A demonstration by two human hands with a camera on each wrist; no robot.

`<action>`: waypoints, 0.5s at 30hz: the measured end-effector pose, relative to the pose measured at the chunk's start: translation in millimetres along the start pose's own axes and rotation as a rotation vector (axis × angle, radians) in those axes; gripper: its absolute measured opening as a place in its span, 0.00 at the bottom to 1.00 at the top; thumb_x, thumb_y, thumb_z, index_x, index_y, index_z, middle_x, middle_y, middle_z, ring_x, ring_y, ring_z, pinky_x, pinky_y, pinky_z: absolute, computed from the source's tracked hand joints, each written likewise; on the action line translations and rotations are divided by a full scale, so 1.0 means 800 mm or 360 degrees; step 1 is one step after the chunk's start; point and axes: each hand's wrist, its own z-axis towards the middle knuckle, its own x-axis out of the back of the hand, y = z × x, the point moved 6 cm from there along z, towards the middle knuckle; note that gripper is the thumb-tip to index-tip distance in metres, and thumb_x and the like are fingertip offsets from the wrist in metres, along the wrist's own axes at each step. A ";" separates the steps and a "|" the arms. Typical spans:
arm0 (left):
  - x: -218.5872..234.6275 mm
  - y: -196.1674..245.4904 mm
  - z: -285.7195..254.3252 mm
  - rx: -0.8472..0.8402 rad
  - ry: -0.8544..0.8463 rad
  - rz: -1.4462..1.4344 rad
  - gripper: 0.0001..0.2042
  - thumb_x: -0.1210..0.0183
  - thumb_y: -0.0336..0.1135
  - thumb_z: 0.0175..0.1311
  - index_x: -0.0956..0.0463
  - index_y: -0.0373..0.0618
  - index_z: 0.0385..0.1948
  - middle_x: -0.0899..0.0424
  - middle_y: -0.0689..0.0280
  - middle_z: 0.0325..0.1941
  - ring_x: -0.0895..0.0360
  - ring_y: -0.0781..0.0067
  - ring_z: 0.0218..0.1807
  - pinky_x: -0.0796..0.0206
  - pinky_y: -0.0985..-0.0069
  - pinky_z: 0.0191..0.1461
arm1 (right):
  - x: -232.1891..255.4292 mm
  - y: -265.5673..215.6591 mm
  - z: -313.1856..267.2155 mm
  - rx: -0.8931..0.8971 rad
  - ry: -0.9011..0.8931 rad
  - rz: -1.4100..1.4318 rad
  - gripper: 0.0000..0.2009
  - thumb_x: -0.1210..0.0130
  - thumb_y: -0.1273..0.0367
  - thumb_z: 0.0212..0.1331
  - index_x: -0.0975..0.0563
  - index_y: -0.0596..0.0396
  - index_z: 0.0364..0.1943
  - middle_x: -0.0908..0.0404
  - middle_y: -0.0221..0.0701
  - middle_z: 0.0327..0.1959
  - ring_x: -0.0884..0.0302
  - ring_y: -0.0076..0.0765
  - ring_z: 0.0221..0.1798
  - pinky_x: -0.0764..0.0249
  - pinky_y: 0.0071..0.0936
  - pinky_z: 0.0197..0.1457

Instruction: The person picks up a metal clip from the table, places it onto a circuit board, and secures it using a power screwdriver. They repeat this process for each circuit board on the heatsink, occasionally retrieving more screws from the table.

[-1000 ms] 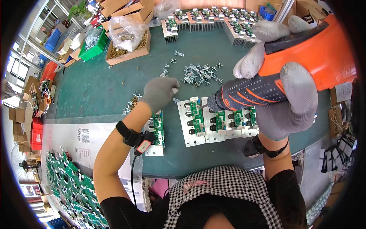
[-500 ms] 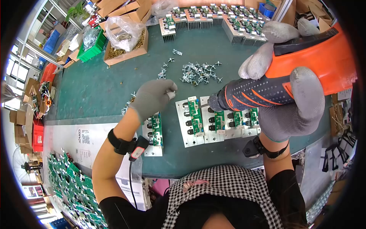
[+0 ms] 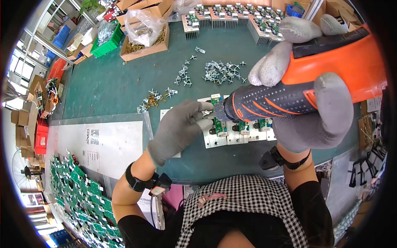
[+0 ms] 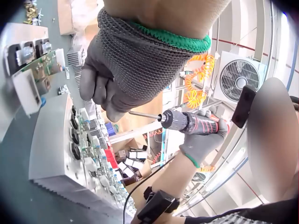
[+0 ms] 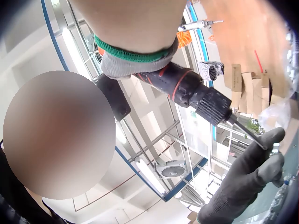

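Observation:
In the head view my gloved right hand (image 3: 314, 111) grips an orange and black power drill (image 3: 264, 102), its chuck pointing left. A long thin bit (image 5: 247, 132) sticks out of the chuck in the right wrist view. My gloved left hand (image 3: 180, 130) is at the bit's tip, finger and thumb pinched together around a small silvery piece (image 5: 275, 148), mostly hidden by the fingers. Beneath the hands lies a row of metal heat sinks (image 3: 213, 143) carrying green circuit boards (image 3: 221, 131). Another metal plate (image 3: 163, 112) is mostly covered by my left hand.
Metal clips (image 3: 223, 71) lie heaped beyond the hands, with brass screws (image 3: 153, 100) to the left. An open carton (image 3: 144, 51) of brass parts and a green crate (image 3: 106, 45) stand at back left. Finished-looking heat sinks (image 3: 262, 31) line the back. Loose circuit boards (image 3: 78, 194) fill the lower left.
My left hand has moved right and toward me, from the bench beside the clips to the bit's tip. The right hand keeps its grip on the drill. The head view has shifted slightly.

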 end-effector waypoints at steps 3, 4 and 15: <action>-0.001 -0.004 -0.007 0.0161 -0.0022 -0.0093 0.16 0.34 0.31 0.59 0.22 0.38 0.48 0.19 0.70 0.32 0.29 0.85 0.32 0.33 0.81 0.38 | -0.006 0.005 -0.006 -0.0120 0.0067 -0.0019 0.29 0.54 0.62 0.57 0.40 0.61 0.62 0.27 0.50 0.52 0.24 0.38 0.34 0.24 0.42 0.39; -0.002 -0.008 -0.009 0.0223 -0.0023 -0.0149 0.16 0.34 0.31 0.59 0.22 0.37 0.47 0.18 0.70 0.31 0.29 0.86 0.32 0.33 0.82 0.37 | -0.007 0.007 -0.009 -0.0177 0.0071 -0.0034 0.29 0.53 0.62 0.57 0.40 0.61 0.62 0.26 0.49 0.51 0.24 0.38 0.34 0.24 0.42 0.40; -0.018 -0.019 -0.020 0.0270 0.0001 -0.0390 0.19 0.38 0.31 0.61 0.25 0.35 0.53 0.23 0.71 0.27 0.28 0.86 0.31 0.32 0.82 0.39 | 0.002 0.047 -0.036 -0.0466 0.0483 0.0225 0.30 0.47 0.65 0.57 0.41 0.56 0.65 0.26 0.47 0.52 0.21 0.38 0.38 0.21 0.36 0.42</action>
